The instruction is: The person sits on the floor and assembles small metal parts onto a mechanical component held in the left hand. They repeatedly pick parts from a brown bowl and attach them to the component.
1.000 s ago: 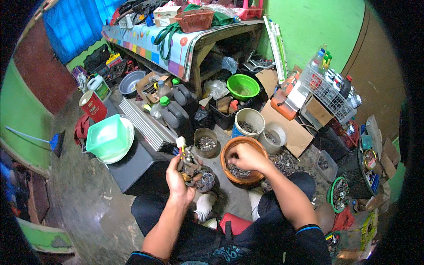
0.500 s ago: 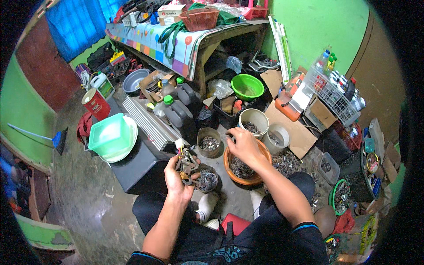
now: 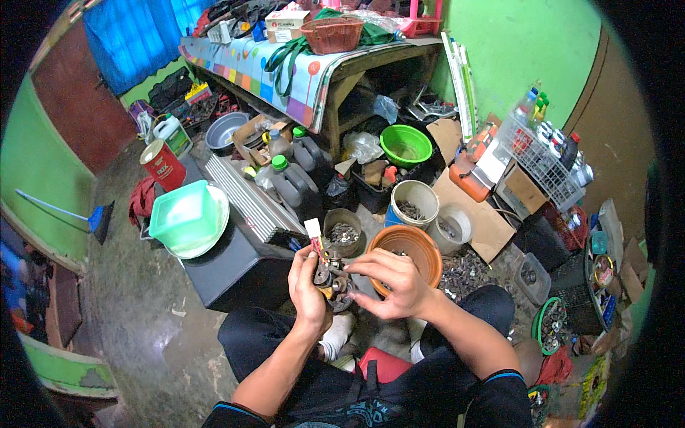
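Note:
My left hand is wrapped round a dark metal part with coloured wires, which looks like a lock or switch assembly. A white plug on its wires sticks up above the fingers. On its right side, my right hand has its fingers stretched out and thumb apart, with the fingertips close to the part; whether they touch it I cannot tell. Beyond the right hand stands an orange-brown bowl, its contents mostly hidden by that hand. A round tub of small metal pieces stands just past the part.
A white-and-blue bucket and a whitish tub stand behind the bowl. Loose dark pieces lie at right. Dark jerrycans and a black box with a green container are at left. A cloth-covered table is behind.
My right hand has moved from above the bowl down and left to the metal part. My left hand has lifted the part slightly and shifted right, turning it; its plug now points up.

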{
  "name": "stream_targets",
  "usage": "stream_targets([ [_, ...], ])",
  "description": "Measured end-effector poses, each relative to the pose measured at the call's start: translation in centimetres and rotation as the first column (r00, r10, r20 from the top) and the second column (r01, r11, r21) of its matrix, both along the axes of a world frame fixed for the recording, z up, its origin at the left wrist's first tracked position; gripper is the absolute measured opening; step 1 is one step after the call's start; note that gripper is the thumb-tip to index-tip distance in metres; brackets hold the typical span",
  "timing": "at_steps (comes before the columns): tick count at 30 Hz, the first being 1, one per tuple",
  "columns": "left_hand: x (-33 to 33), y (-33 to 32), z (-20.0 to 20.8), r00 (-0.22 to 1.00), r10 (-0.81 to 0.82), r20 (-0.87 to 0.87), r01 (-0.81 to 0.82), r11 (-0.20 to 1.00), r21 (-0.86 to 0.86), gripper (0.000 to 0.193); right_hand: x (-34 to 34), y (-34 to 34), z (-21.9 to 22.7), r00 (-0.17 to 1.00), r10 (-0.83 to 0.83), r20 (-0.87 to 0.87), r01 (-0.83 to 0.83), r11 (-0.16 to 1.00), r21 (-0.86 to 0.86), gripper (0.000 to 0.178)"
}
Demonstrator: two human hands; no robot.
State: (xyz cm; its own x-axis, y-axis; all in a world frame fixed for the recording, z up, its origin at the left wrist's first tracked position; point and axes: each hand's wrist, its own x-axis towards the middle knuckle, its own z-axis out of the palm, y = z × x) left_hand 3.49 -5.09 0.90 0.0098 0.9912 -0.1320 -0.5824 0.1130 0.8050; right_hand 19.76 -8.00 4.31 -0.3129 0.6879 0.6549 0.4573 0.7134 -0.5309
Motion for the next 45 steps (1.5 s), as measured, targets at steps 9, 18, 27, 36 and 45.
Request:
stream_targets([
  [9, 0.5, -0.4, 0.2, 0.991, -0.093, 0.096, 0.106, 0.984, -0.142, 0.024, 0.0, -0.2, -0.1, 0.996, 0.014, 0.090, -0.011, 1.000, -0.028, 0.040],
  [18, 0.6, -0.2, -2.2, 0.989, -0.122, 0.086, 0.139, 0.965, -0.223, 0.023, -1.1, -0.5, -1.4, 0.980, -0.099, 0.172, 0.101, 0.995, -0.003, 0.028],
  [27, 0.5, 0.0, -0.6, 0.928, -0.181, 0.326, 0.309, 0.861, -0.403, 0.038, -0.2, 0.0, -0.9, 0.955, -0.153, -0.252, 0.090, 0.965, -0.245, 0.017],
  [36, -0.6, 0.4, -1.9, 0.832, -0.313, 0.457, 0.499, 0.781, -0.375, 0.041, 6.0, 2.9, -2.2, 0.968, -0.236, 0.086, 0.243, 0.798, -0.552, 0.026],
  [45, 0.2, 0.1, -1.1, 0.878, -0.230, 0.419, 0.408, 0.818, -0.405, 0.039, 9.6, 3.1, -4.7, 0.710, -0.436, 0.554, 0.651, 0.706, -0.278, 0.023],
])
